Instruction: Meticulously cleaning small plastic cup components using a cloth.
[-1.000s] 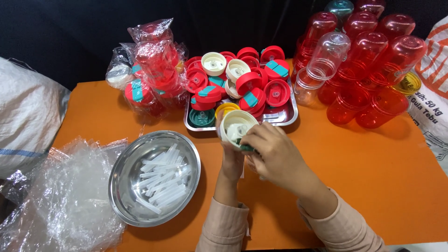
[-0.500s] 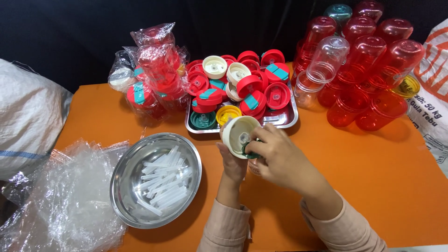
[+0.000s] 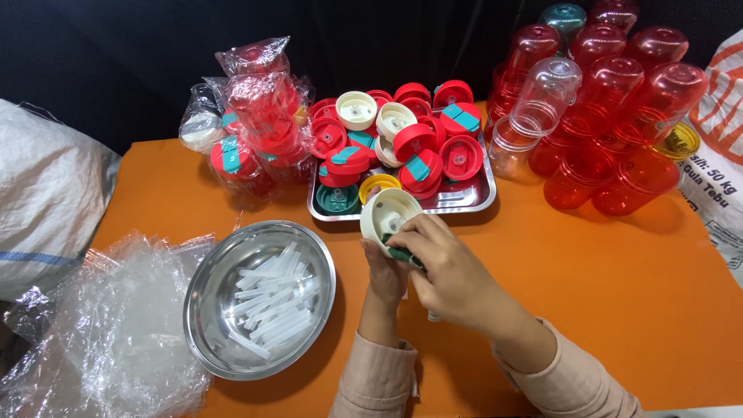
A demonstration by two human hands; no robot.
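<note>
Near the front middle of the orange table [image 3: 604, 310], the left hand [image 3: 385, 272] cups one cream bottle lid [image 3: 389, 215] from below, open side up, while the right hand [image 3: 449, 267] pinches a small dark green piece [image 3: 401, 254] at the lid's lower rim. Just behind the lid one steel tray [image 3: 472, 200] holds a heap of red, cream, green and yellow lids too overlapped to count; one steel bowl [image 3: 209, 310] of clear tubes [image 3: 271, 302] sits at the front left beside crumpled plastic bags [image 3: 108, 333], and upturned red bottles [image 3: 611, 155] crowd the far right corner
</note>
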